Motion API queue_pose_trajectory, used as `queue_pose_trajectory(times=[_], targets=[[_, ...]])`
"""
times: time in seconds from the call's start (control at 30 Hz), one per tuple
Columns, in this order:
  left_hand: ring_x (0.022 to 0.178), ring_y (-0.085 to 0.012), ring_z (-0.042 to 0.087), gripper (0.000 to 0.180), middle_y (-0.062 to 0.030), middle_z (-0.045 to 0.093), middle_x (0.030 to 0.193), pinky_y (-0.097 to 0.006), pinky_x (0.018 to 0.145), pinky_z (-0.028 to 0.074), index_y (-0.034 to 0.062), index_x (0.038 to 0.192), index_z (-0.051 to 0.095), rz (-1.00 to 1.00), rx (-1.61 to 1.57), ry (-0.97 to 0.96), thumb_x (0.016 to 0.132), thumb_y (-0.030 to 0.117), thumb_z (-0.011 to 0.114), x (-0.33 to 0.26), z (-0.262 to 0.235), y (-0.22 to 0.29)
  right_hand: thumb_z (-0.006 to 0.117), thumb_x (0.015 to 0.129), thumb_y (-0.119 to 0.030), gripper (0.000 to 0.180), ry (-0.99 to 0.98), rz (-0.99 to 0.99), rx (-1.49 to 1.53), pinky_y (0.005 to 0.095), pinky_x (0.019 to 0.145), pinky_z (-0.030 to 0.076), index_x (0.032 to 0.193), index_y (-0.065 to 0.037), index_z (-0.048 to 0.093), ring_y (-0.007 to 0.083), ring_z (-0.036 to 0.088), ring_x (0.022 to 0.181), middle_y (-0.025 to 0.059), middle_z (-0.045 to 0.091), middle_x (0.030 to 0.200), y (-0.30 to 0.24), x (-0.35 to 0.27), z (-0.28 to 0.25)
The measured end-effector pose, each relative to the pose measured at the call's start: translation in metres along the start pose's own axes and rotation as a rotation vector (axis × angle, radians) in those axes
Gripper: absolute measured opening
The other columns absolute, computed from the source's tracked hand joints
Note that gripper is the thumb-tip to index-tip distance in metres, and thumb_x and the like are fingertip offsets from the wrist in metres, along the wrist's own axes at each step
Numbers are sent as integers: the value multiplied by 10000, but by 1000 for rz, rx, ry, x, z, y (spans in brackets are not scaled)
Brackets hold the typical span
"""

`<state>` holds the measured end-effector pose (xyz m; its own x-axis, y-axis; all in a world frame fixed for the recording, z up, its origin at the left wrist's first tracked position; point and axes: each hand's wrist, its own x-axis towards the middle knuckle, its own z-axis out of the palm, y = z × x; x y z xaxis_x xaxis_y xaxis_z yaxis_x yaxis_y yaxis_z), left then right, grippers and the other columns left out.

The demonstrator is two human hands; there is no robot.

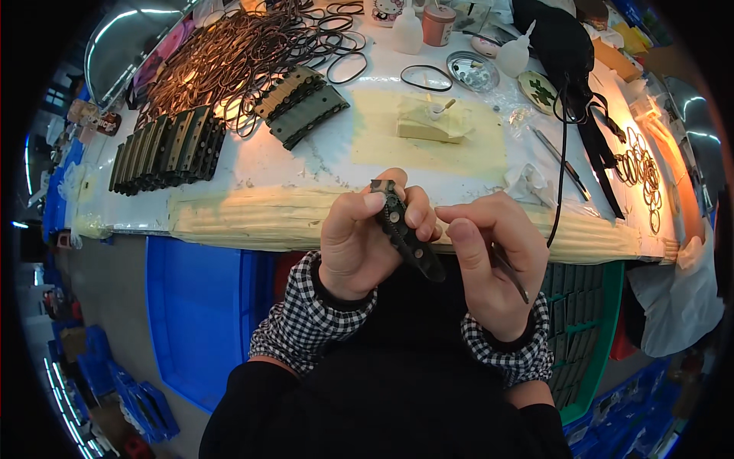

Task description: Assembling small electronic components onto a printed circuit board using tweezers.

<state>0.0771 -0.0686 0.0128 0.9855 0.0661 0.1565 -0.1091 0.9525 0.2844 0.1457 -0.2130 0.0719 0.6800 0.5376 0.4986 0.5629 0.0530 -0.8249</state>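
Observation:
Above the table's near edge, my left hand (355, 241) grips a narrow dark green and black strip-shaped part (399, 228) with round metal studs along it. The part slants down toward my lap, its lower end free. Close beside it, my right hand (497, 245) is closed around a slim metal tool (511, 277), whose pointed end sticks out below the fingers. Its thumb and forefinger tips come near each other by the part; whether anything small lies between them cannot be made out. Similar dark green parts stand in a row (168, 149) and in a second group (302, 107).
A heap of thin dark bands (252, 53) covers the table's far left. Ahead lie a taped block (432, 122) with a small cup, a dish (472, 70), squeeze bottles (407, 30) and a pen-like tool (560, 162). Below are a blue bin (195, 314) and a green tray (612, 314).

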Motion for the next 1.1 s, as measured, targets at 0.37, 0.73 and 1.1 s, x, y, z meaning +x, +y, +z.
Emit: queue_pose_trajectory(times=[0.37,0.73,1.1], targets=[[836,-202,515,216,-40,538,843,-342,818,441,114,952,489,-34,9,7,857,289,572,1,4,2,650,914,-99,113,-46,-65,33,218,513,383,929,8,684,90,514,611,55,661,779,7,0,-3],[877,-230,557,204,-82,577,882,-390,862,444,98,941,514,6,-28,16,877,285,563,0,-1,2,713,815,-2,85,-46,16,-84,220,463,375,894,-7,683,93,518,577,52,653,787,-4,0,1],[844,-168,431,257,-16,452,888,-331,783,411,100,926,453,25,58,100,821,299,579,1,7,2,570,934,-310,330,9,-120,-64,297,587,498,927,1,680,203,623,696,109,626,807,-1,-4,4]])
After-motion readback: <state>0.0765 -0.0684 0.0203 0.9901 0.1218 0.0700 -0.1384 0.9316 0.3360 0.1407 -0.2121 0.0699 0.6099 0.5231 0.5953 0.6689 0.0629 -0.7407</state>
